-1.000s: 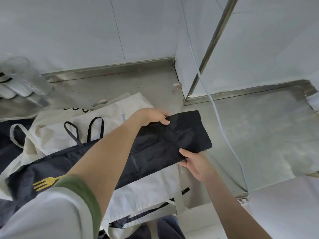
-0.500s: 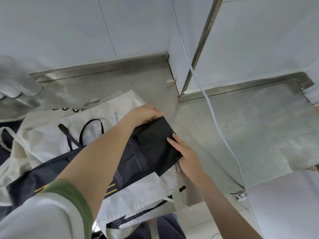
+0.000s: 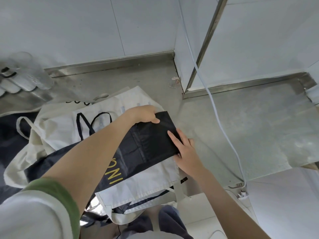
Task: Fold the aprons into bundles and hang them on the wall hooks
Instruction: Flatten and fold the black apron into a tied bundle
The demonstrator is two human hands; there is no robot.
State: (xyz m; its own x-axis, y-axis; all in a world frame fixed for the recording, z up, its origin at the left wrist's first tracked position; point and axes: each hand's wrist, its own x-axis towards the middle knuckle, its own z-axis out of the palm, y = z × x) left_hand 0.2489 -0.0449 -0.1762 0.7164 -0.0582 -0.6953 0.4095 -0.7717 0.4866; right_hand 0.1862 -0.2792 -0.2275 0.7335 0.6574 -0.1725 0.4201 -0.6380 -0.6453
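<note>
Now the left hand point(image 3: 144, 114) pinches the far corner of the folded black apron point(image 3: 151, 140), thumb on top, while the right hand point(image 3: 185, 150) presses its edge with straight fingers, atop a white apron point(image 3: 150, 178) on the steel counter point(image 3: 250, 128).

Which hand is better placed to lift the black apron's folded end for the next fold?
Left, probably: the left hand pinches the far corner of the black apron, while the right hand lies flat, fingers straight, on its folded edge.
</note>
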